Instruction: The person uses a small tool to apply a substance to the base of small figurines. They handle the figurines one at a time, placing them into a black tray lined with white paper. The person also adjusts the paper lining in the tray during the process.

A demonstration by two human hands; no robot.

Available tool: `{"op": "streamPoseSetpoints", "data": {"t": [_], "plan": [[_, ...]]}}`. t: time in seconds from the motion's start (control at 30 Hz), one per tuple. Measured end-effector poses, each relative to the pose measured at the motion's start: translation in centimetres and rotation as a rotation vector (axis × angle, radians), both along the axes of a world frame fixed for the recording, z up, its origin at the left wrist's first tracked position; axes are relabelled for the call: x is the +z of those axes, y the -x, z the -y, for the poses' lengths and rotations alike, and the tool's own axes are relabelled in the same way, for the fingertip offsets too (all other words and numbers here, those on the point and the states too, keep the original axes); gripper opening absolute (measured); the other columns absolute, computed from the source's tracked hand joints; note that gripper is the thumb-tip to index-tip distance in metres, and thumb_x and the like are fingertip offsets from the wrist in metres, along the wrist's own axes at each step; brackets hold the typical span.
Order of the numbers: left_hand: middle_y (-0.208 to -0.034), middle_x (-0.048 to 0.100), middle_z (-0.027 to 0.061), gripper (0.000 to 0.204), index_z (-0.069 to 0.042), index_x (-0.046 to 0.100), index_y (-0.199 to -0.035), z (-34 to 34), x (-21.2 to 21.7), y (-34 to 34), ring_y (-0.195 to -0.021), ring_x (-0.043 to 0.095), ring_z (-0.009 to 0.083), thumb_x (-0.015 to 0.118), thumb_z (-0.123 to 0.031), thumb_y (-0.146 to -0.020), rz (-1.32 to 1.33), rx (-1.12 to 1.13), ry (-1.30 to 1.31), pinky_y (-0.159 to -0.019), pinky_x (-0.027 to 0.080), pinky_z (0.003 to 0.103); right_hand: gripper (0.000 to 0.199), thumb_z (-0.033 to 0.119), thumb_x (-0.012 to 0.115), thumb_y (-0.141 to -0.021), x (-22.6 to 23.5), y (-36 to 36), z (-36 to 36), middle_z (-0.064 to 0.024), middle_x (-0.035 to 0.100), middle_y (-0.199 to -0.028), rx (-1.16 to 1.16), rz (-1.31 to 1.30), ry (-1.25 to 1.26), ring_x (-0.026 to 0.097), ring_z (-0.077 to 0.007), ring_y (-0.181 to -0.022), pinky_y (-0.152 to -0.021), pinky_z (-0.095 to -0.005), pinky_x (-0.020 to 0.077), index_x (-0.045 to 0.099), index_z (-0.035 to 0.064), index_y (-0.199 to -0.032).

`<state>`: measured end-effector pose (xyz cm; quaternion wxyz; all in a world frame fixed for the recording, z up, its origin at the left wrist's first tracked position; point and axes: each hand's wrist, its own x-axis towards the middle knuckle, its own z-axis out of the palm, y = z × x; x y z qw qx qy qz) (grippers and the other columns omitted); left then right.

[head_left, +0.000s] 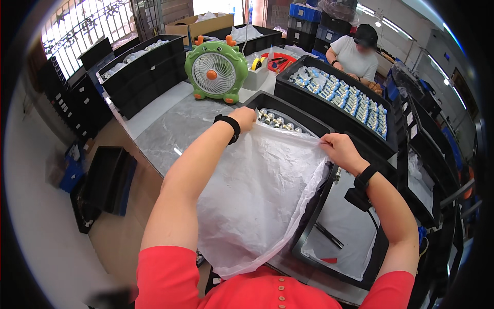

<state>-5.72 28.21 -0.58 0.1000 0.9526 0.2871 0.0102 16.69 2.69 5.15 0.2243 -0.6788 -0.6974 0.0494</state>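
Note:
Between my two hands stretches a thin white plastic sheet [257,190], gripped at its far corners and draped toward my red shirt. My left hand [245,118] pinches its far left corner, and my right hand [337,147] pinches the far right one. Under and beyond the sheet lies a black crate [309,123]; its far end shows a row of shiny metal fittings [278,121]. Most of that crate is hidden by the sheet. By my right forearm sits another black tray [329,270], lined with white sheeting, with a dark slim tool and a red piece in it.
A green animal-shaped fan [217,72] stands on the grey tabletop [172,121]. Beyond my hands is a large black crate [288,90] of blue-and-metal fittings; a person in a black cap [366,36] works behind it. Black crates [144,77] line the left side, with stacked ones on the floor.

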Motion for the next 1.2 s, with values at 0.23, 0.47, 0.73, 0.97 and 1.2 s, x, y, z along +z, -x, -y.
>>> {"op": "streamPoseSetpoints", "data": {"t": [0.23,0.47,0.73,0.97,1.2], "plan": [[-0.089,0.065,0.018,0.017,-0.002,0.065,-0.087,-1.7,4.6,-2.8,-0.09,0.062,0.0337,0.057,0.0,-0.072,0.184,0.17,-0.244,-0.081,0.049,0.04,0.022,0.002,0.056,-0.078,-1.7,-0.6,-2.6,-0.024,0.059,-0.073,-0.105,-0.079,-0.087,0.059,-0.043,-0.074,-0.066,-0.0466,0.0462,0.04,0.0019,-0.092],[-0.114,0.051,0.0203,0.041,-0.004,0.053,-0.115,-0.2,-0.3,-5.1,-0.101,0.056,0.0365,0.064,-0.011,-0.076,0.293,0.175,-0.114,-0.087,0.046,0.042,0.016,0.0,0.05,-0.078,-3.5,-4.3,-5.1,-0.0232,0.061,-0.073,-0.212,0.299,-0.062,0.061,-0.0418,-0.072,-0.064,-0.049,0.0486,0.039,-0.0002,-0.091],[-0.121,0.041,0.0183,0.057,-0.003,0.041,-0.121,3.2,-1.7,-6.5,-0.1,0.052,0.0381,0.07,-0.016,-0.073,0.395,0.158,-0.249,-0.083,0.047,0.044,0.01,0.001,0.053,-0.076,-5.3,-6.3,-7.5,-0.0149,0.064,-0.075,-0.136,0.473,0.016,0.064,-0.0344,-0.076,-0.066,-0.0433,0.0478,0.051,0.0027,-0.086],[-0.119,0.047,0.0169,0.042,-0.003,0.054,-0.109,2.6,-4.4,-6.7,-0.109,0.046,0.0354,0.063,-0.032,-0.08,0.235,-0.034,-0.236,-0.093,0.037,0.045,0.011,0.002,0.055,-0.075,-5.6,-5.8,-8.0,-0.01,0.065,-0.078,-0.147,0.548,0.132,0.065,-0.0296,-0.079,-0.068,-0.0407,0.0463,0.061,0.0067,-0.084],[-0.143,0.03,0.0191,0.066,-0.014,0.038,-0.137,3.1,-4.4,-7.0,-0.125,0.032,0.0462,0.052,-0.05,-0.085,0.031,0.13,-0.115,-0.101,0.024,0.059,0.018,0.001,0.057,-0.071,-3.7,-4.3,-6.8,-0.015,0.062,-0.091,-0.094,0.479,0.103,0.062,-0.0299,-0.089,-0.073,-0.0431,0.0489,0.065,0.0029,-0.087]]}}
